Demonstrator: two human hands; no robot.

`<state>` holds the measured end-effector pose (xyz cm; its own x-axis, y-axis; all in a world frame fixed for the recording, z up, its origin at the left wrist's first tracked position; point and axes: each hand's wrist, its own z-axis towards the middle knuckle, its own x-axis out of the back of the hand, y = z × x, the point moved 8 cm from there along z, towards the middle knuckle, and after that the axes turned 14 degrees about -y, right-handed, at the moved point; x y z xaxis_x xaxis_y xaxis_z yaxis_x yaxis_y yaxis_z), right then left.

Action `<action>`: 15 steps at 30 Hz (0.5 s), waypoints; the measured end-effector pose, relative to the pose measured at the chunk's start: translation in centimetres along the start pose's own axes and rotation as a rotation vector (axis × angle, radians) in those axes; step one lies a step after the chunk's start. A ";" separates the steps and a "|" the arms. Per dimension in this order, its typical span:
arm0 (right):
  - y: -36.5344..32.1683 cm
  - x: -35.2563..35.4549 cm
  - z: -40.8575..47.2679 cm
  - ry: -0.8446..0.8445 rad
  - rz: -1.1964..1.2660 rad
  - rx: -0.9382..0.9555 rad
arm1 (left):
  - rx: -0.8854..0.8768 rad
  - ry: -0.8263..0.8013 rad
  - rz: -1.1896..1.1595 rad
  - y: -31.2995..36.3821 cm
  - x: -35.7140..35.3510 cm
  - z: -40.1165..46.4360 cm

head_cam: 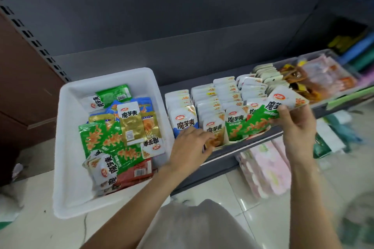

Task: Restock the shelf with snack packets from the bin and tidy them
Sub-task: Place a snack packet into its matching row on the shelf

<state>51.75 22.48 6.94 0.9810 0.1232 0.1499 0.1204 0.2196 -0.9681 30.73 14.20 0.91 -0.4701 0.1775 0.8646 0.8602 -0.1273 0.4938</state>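
A white plastic bin (66, 147) on the floor at the left holds a loose heap of snack packets (121, 127) in green, gold, blue and red. To its right, a low dark shelf (232, 149) carries upright rows of white-topped packets (212, 103). My left hand (190, 145) reaches into the front of these rows, fingers curled on an orange-brown packet (214, 141). Over the shelf's front edge, my right hand (297, 127) grips a green and white packet (269, 115).
Brown and red packets (315, 81) fill a clear tray at the shelf's right end. Pink packets (267, 170) lie on the lower level under the shelf. A dark slotted upright (30, 36) stands at the left. Pale tiled floor (242, 208) lies in front.
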 end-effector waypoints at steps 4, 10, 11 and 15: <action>3.8 -1.4 1.7 -0.087 -0.105 -0.040 | 0.048 -0.097 0.146 -0.4 -2.2 1.5; 8.0 -4.7 2.8 -0.284 -0.548 -0.109 | 0.098 -0.167 0.198 -0.8 -3.4 1.9; 8.2 -4.5 2.8 -0.238 -0.615 -0.088 | 0.097 -0.165 0.199 -0.9 -3.4 2.0; 6.3 -3.4 1.8 -0.039 -0.661 -0.023 | 0.092 -0.144 0.178 -0.8 -3.3 1.9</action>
<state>48.87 25.15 0.65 0.6934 0.0044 0.7206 0.6987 0.2405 -0.6738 31.98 15.61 -2.49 -0.2816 0.2988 0.9118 0.9446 -0.0809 0.3182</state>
